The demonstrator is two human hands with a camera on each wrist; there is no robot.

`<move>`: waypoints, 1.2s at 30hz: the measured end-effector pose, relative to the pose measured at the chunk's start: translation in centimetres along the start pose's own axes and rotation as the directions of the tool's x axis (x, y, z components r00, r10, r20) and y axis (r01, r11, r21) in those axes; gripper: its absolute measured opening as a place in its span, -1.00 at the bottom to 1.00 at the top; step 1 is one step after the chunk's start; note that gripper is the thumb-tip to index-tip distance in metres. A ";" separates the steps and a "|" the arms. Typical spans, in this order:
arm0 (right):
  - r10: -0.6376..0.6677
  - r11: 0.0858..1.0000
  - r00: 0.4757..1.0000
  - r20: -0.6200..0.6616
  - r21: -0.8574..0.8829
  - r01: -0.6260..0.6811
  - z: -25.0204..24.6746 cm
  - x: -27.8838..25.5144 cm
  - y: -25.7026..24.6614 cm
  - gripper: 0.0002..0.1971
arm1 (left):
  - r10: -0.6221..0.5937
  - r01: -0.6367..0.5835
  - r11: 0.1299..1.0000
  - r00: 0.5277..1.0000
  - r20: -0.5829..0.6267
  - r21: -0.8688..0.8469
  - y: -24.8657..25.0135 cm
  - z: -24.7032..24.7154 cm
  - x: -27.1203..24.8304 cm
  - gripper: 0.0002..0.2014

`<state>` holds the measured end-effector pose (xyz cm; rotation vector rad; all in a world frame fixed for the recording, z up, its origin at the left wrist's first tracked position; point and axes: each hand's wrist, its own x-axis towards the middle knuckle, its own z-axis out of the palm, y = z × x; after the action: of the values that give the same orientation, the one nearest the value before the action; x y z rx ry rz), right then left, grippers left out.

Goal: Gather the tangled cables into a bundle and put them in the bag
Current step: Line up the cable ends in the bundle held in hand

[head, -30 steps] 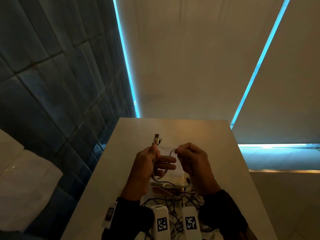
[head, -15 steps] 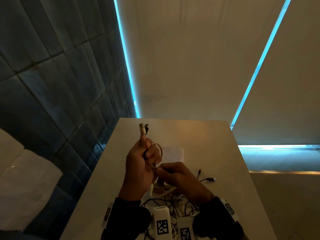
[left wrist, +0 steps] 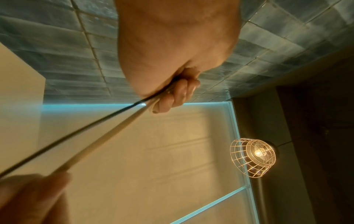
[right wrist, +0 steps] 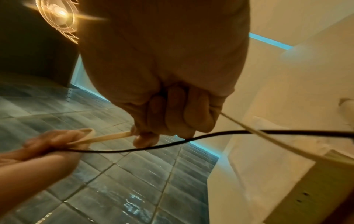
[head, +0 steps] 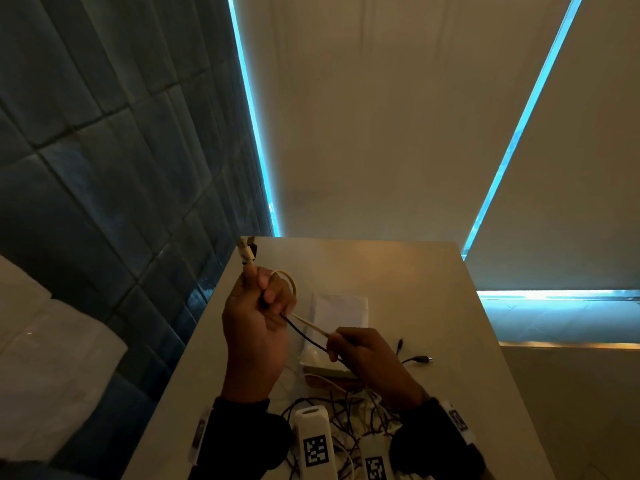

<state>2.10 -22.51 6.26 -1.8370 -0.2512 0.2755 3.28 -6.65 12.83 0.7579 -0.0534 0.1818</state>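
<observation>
**A:** Where are your hands right now?

**B:** Your left hand (head: 256, 327) is raised above the left side of the table (head: 415, 271), fingers curled tight around a white cable (head: 313, 326) and a black cable (head: 304, 336). Their plugs (head: 247, 249) stick up past your thumb, and a white loop (head: 290, 278) curves out on the far side of your fist.

**A:** And the right?

**B:** Your right hand (head: 367, 358) sits lower and nearer, to the right. It pinches the white cable between thumb and fingertips; the black one runs just under your fingers, and I cannot tell whether you grip it too. Both cables stretch straight between your two hands.

**A:** Where is the rest of the tangle?

**B:** The cable pile (head: 346, 410) lies on the near part of the table, between your wrists. One black plug (head: 420, 359) lies out to the right of your right hand.

**A:** And the bag?

**B:** A flat white bag (head: 341, 311) lies on the table just beyond your hands, near the middle.

**A:** Anything overhead?

**B:** A caged lamp (left wrist: 253, 156) glows in the left wrist view.
</observation>
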 end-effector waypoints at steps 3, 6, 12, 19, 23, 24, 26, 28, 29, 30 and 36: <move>0.045 0.999 0.999 -0.026 -0.025 -0.045 0.2 0.4 1.6 -0.64 | -0.030 0.030 0.999 1.000 -0.002 -0.029 -0.4 0.0 -0.1 -0.70; 0.102 0.995 0.994 -0.027 -0.009 -0.103 0.2 0.7 3.4 -0.64 | -0.054 0.054 0.998 0.999 -0.005 -0.041 -0.5 -0.1 0.0 -0.69; 0.190 0.981 0.978 -0.082 -0.016 -0.192 0.4 1.0 6.0 -0.62 | -0.104 0.106 0.994 0.994 0.031 -0.037 -0.3 -0.2 0.1 -0.61; 0.273 0.961 0.905 -0.327 0.046 -0.274 -1.0 1.5 5.7 -0.61 | -0.185 0.189 0.948 0.982 -0.042 0.256 -1.7 0.4 0.1 -0.65; 0.214 0.905 0.917 -0.336 0.421 -0.057 -2.1 0.8 1.3 -0.72 | -0.220 0.250 0.839 0.968 -0.119 0.484 -2.2 0.6 0.2 -0.64; 0.175 0.882 0.929 -0.326 0.470 -0.001 -2.3 0.6 0.3 -0.73 | -0.221 0.260 0.811 0.966 -0.137 0.523 -2.4 0.6 0.1 -0.64; 0.077 0.862 0.953 -0.291 0.500 0.083 -2.5 0.1 -1.3 -0.76 | -0.235 0.282 0.753 0.959 -0.156 0.595 -2.7 0.9 -0.1 -0.64; -0.010 0.862 0.969 -0.249 0.489 0.134 -2.3 -0.2 -2.3 -0.78 | -0.269 0.312 0.697 0.948 -0.167 0.646 -3.0 0.9 -0.2 -0.63; -0.046 0.863 0.972 -0.231 0.481 0.155 -2.2 -0.4 -2.6 -0.78 | -0.277 0.322 0.678 0.945 -0.176 0.661 -3.1 1.0 -0.3 -0.62; -0.079 0.866 0.973 -0.216 0.469 0.175 -2.1 -0.6 -2.8 -0.78 | -0.269 0.322 0.663 0.945 -0.186 0.676 -3.1 0.9 -0.2 -0.62; -0.142 0.916 0.986 -0.082 0.367 0.162 -2.0 -1.0 -2.1 -0.76 | -0.407 0.418 0.843 0.907 -0.108 0.339 -2.8 1.8 -0.7 -0.62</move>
<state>1.75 -24.08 8.91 -1.4367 -0.2823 0.1517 3.10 -9.98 12.18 1.1102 0.1798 -0.2179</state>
